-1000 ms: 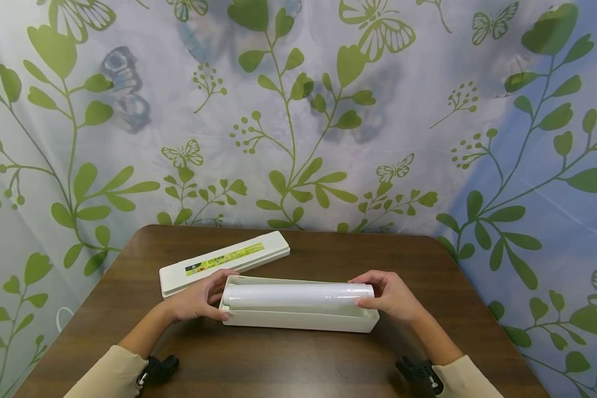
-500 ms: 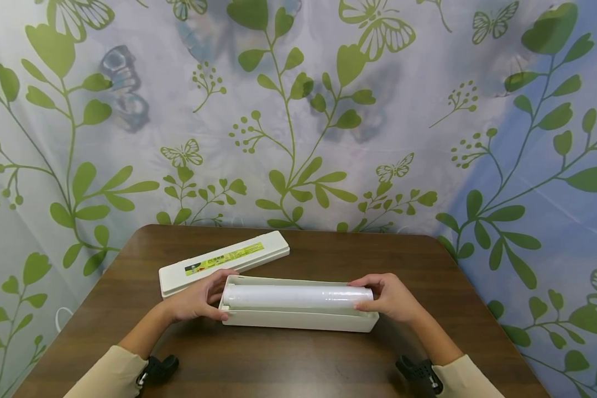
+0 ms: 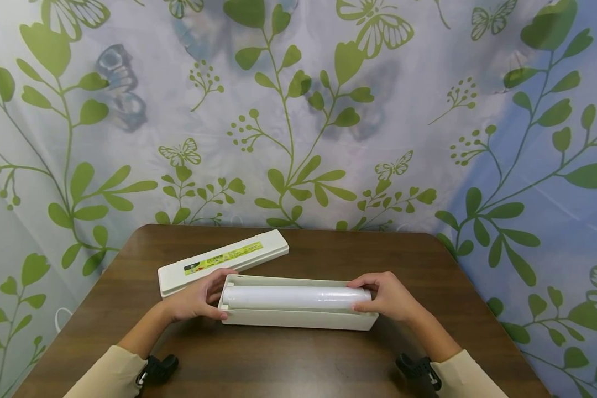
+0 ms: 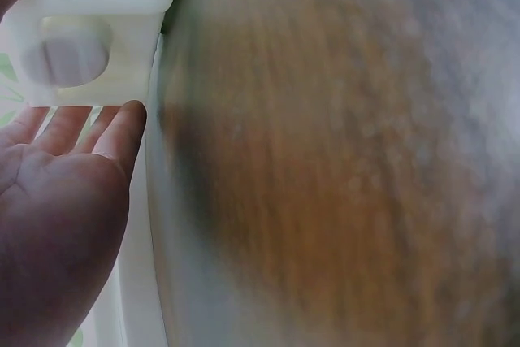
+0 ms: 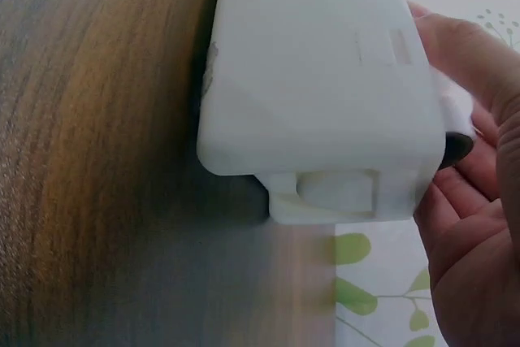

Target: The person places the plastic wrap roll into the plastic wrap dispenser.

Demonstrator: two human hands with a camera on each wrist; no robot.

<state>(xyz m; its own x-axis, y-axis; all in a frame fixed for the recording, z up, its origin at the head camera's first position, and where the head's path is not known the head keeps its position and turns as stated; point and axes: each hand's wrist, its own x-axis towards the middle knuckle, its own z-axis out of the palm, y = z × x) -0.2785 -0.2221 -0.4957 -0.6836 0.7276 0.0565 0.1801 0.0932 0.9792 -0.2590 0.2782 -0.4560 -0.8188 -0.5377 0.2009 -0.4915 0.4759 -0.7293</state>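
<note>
A long white open box (image 3: 298, 319) lies across the middle of the table in the head view. Inside it runs a shiny white roll of cling film (image 3: 288, 297). My left hand (image 3: 199, 296) grips the box's left end, thumb at the front corner and fingers behind. In the left wrist view, several fingers (image 4: 122, 132) touch the box's end wall. My right hand (image 3: 390, 298) holds the roll's right end, thumb on the near side and fingers on the far side. The right wrist view has the roll's end (image 5: 457, 111) showing just past the box's edge, beside the palm.
A white lid (image 3: 179, 276) with a yellow-green label lies slantwise behind the box, near the left hand. The brown wooden table (image 3: 288, 365) ends at a patterned curtain (image 3: 318, 110) at the back. Both wrists wear black straps (image 3: 159, 369).
The roll's right end has sunk slightly lower into the box, with the right hand still on it. The left hand and the lid stay in place.
</note>
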